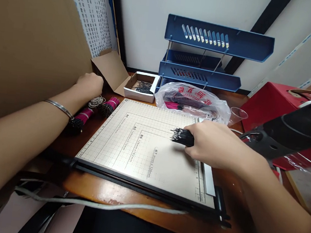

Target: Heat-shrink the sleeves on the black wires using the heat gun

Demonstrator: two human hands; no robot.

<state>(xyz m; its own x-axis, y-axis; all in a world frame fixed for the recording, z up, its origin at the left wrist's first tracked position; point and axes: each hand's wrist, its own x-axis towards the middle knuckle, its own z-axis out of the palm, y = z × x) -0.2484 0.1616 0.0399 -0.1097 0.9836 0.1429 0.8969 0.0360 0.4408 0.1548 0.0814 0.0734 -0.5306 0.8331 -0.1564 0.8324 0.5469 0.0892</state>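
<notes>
My right hand (207, 141) is closed around a bundle of thin black strands (182, 136), whose pale, silvery ends point left. It holds them over the right part of the paper cutter's gridded board (119, 138). My left hand (90, 84) is beyond the board's left edge, beside the brown cardboard flap; its fingers are turned away and hidden. Close below that hand lies a small heap of pale rubber bands (97, 102). Two tied bundles of magenta strands with black ends, one nearer (81, 119) and one farther (110, 106), rest on the table by my left forearm.
An open cardboard box (139, 93) of dark strands stands behind the board. Beside it is a clear plastic bag (193, 100) with magenta strands, before a blue tray rack (201, 75). A black cylindrical arm (296, 125) and red box (270, 102) stand right. A pale cable (101, 204) crosses in front.
</notes>
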